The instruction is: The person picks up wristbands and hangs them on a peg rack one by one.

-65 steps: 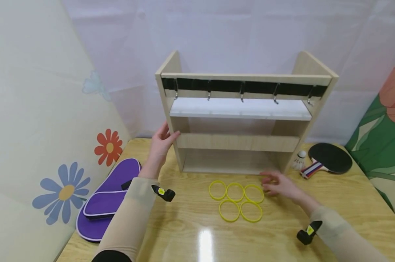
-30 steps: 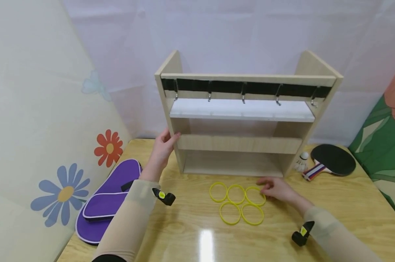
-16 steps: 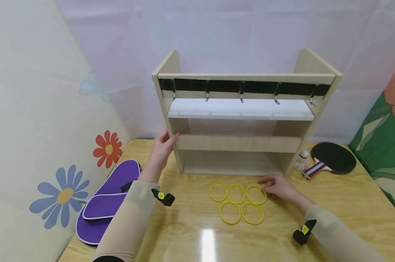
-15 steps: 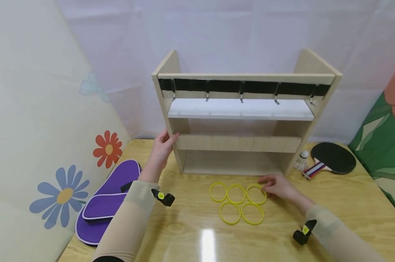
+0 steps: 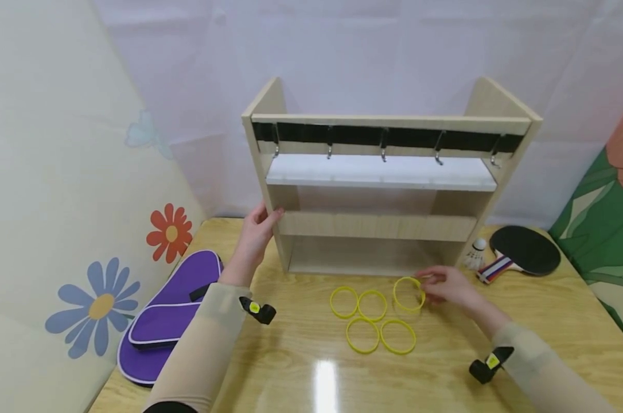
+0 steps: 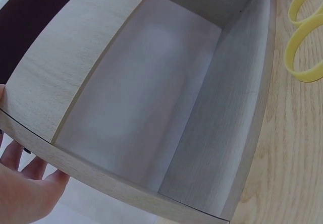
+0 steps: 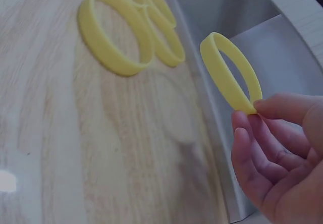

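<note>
The table [image 5: 270,367] is bearing the rack [image 5: 378,225]. The left hand [image 5: 253,235] is gripping the rack's left side; the right hand [image 5: 448,287] is pinching one ring [image 7: 220,77] just above the table, near the rack's right end. Four other rings [image 5: 363,351] are lying flat nearby. Pick-up is apparently proceeding; the next move is likely requiring a steady pinch, clearing the rack's front edges. Open room is showing before the rack.

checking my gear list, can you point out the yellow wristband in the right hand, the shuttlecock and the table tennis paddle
Held yellow wristband [image 7: 223,78]: right wrist view, on its outer wall.
Shuttlecock [image 5: 475,257]: head view, on its pale skirt.
Table tennis paddle [image 5: 525,250]: head view, on its black face.
</note>
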A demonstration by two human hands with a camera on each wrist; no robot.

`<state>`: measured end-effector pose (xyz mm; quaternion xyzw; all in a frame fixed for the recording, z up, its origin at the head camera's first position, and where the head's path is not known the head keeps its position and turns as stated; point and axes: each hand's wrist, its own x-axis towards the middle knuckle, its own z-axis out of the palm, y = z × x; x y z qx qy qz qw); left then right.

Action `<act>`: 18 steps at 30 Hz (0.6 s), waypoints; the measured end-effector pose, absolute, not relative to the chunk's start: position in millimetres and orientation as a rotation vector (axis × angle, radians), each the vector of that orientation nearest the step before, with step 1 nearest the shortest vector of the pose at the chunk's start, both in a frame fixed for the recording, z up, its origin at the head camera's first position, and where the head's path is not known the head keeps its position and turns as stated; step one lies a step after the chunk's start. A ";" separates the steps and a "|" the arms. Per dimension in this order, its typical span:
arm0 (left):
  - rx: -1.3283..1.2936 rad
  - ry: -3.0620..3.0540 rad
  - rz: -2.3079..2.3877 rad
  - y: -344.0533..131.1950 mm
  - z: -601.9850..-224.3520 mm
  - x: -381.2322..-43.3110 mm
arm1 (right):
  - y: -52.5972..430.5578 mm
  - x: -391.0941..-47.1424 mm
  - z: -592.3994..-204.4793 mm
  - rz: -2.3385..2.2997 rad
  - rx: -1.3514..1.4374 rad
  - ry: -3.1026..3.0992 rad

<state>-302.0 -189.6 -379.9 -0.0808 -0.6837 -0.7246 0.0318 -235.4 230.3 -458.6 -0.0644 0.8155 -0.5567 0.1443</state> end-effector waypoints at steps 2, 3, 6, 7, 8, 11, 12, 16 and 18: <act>-0.246 -2.100 -2.239 -189.7 -380.4 -301.8 | 230.4 -234.5 -455.3 -1.633 -0.193 2.327; -0.246 -2.096 -2.246 -189.7 -380.8 -301.5 | 230.4 -234.0 -453.5 -1.642 -0.197 2.316; -0.249 -2.085 -2.260 -189.6 -381.1 -300.6 | 230.1 -232.8 -447.4 -1.670 -0.185 2.292; -0.245 -2.086 -2.261 -189.7 -381.5 -300.4 | 230.0 -232.1 -445.3 -1.675 -0.176 2.284; -0.242 -2.086 -2.263 -189.6 -381.9 -300.3 | 230.0 -231.4 -443.2 -1.681 -0.164 2.275; -0.227 -2.096 -2.257 -188.8 -382.0 -300.5 | 230.7 -229.1 -437.4 -1.699 -0.145 2.253; -0.230 -2.095 -2.258 -188.3 -381.9 -300.9 | 231.3 -228.7 -435.8 -1.713 -0.140 2.240; -0.235 -2.074 -2.270 -187.1 -379.8 -301.2 | 233.6 -227.6 -428.8 -1.787 -0.120 2.172; -0.233 -2.067 -2.270 -187.1 -378.8 -300.7 | 234.4 -227.3 -425.9 -1.833 -0.114 2.134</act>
